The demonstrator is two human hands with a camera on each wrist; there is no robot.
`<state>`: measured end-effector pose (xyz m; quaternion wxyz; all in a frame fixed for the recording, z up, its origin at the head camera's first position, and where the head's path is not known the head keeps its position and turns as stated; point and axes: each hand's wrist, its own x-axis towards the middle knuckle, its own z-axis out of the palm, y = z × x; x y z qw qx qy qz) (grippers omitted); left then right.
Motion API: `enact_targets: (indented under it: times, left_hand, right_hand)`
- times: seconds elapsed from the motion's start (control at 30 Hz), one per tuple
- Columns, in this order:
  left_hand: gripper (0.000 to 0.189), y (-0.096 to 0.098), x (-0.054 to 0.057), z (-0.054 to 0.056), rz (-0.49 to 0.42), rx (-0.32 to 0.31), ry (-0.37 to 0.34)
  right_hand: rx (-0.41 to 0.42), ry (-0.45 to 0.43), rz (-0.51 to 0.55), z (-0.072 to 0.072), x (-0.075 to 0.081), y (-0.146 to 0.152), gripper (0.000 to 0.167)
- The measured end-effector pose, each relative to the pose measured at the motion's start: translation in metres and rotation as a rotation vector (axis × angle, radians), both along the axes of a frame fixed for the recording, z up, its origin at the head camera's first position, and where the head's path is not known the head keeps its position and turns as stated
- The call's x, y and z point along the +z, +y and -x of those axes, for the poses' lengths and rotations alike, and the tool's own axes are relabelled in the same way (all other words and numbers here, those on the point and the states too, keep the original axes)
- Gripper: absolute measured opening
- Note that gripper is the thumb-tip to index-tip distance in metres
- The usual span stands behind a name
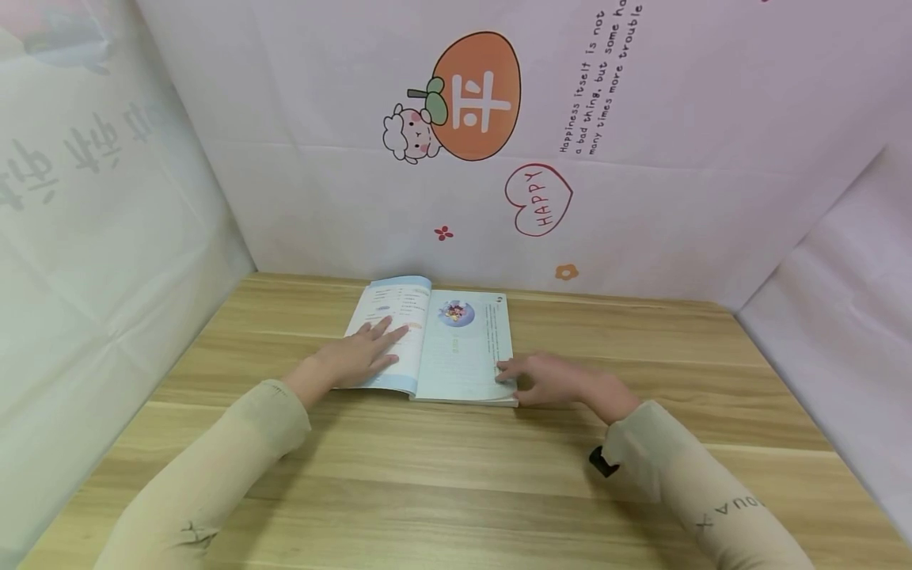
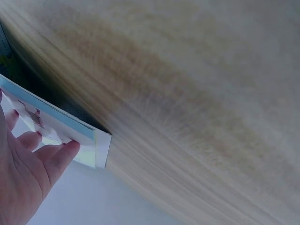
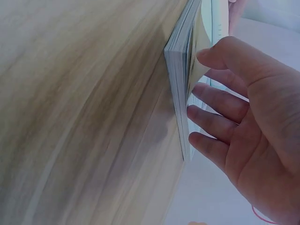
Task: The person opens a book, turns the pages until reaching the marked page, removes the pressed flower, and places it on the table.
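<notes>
An open book [image 1: 463, 372] lies on the wooden table, with a printed white page on its left and a pale green page with a round picture on its right. My left hand [image 1: 363, 356] rests on the left page, fingers spread; the left wrist view shows the same hand [image 2: 33, 164] against that page. At the book's lower right corner, my right hand [image 1: 552, 380] has the edge of the right page between thumb and fingers. In the right wrist view, a page [image 3: 201, 47] bends up from the thick stack beside the thumb of this hand [image 3: 258, 112].
The wooden table [image 1: 456, 491] extends around the book. Behind it stands a white printed backdrop [image 1: 321, 206], close to the book's far edge. White sheets also hang on the left side [image 1: 107, 261] and the right side [image 1: 841, 277].
</notes>
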<state>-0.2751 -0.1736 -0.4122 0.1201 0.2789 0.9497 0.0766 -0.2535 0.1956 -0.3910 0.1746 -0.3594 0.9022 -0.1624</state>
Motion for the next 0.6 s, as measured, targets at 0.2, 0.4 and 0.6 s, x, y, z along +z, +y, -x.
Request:
enact_targets:
  times: [0.2,0.4,0.6]
  left_hand:
    - [0.065,-0.0006,-0.0005,-0.0001,-0.001,0.002,0.0]
    - [0.064,-0.0008,0.0003,-0.0007,-0.005,0.008,-0.009]
    - [0.065,-0.0011,0.0001,-0.0007,-0.003,0.011,-0.013]
  right_hand:
    - [-0.02,0.009,0.009,-0.0005,-0.0013,0.0024,0.036]
    - [-0.022,0.025,0.027,0.0017,-0.0036,0.0038,0.033]
    - [-0.009,0.141,0.042,0.0044,-0.0079,0.0043,0.027]
